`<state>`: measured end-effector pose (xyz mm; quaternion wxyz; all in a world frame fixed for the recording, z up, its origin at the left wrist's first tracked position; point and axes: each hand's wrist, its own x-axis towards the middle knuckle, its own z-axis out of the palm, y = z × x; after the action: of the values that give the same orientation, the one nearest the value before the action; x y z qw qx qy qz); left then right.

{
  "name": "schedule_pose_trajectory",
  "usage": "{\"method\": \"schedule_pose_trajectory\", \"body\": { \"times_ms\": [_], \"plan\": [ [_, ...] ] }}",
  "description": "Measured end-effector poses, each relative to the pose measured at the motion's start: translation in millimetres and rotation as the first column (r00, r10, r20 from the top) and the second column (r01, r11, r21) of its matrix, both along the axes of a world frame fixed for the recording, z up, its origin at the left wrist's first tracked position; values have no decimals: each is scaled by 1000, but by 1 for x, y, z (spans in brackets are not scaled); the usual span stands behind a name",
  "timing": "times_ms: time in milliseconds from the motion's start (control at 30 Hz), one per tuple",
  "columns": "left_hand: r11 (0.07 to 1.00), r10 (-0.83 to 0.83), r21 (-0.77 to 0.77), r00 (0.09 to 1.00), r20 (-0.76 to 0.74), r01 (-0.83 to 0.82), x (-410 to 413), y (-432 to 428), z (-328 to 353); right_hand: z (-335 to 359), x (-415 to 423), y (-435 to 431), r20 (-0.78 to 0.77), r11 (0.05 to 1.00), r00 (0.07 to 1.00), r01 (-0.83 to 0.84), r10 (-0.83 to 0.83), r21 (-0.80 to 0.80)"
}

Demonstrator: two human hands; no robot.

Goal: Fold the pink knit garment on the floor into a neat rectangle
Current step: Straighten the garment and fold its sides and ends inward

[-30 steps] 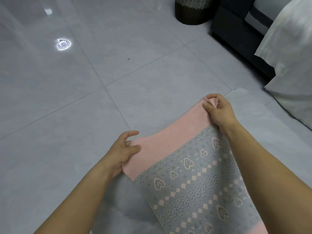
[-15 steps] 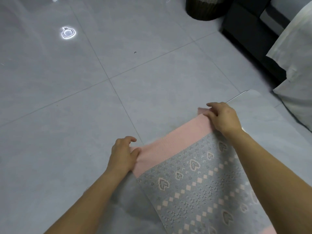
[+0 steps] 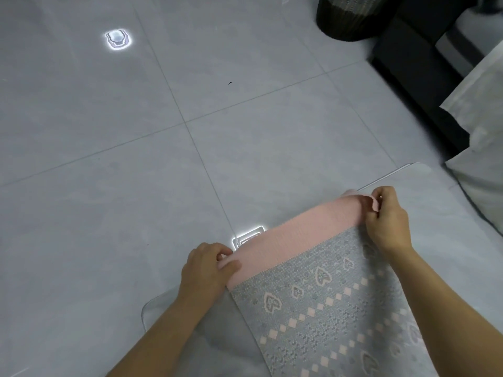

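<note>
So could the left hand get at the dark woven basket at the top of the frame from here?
Probably not. The left hand is pinching the near corner of the pink knit garment, and the basket sits far across open floor. Nothing blocks it; it just looks beyond arm's length.

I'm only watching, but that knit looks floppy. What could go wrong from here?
The left hand and right hand pinch only the corners of the pink band, so it may sag between them and crease. The right corner already curls over, which could skew the fold. The garment lies on a clear mat and might slide.
</note>
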<state>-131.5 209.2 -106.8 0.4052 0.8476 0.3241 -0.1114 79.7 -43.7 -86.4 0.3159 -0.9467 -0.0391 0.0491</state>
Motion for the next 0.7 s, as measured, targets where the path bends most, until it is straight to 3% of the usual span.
{"method": "schedule_pose_trajectory", "body": {
  "times_ms": [100, 267, 467, 633, 700],
  "plan": [
    [999, 44, -8, 998, 44, -44, 0, 1, 2, -2, 5, 1, -84, 1000, 996, -17, 16, -1],
    [964, -42, 266, 986, 163, -2, -5, -3, 8, 1, 12, -4, -109, 974, 979, -184, 170, -135],
    [992, 4, 130, 1000, -21, -1, -7, -7, 2, 2, 14, -1, -79, 964, 981, -188, 176, -187],
    [984, 125, -105, 979, -164, -143, 2, 3, -5, 3, 13, -4, -204, 980, 964, -189, 172, -64],
    [983, 160, -62, 974, -163, -172, 5, 5, -1, 3, 11, -7, -227, 977, 956, -204, 185, -61]
  ]
}}
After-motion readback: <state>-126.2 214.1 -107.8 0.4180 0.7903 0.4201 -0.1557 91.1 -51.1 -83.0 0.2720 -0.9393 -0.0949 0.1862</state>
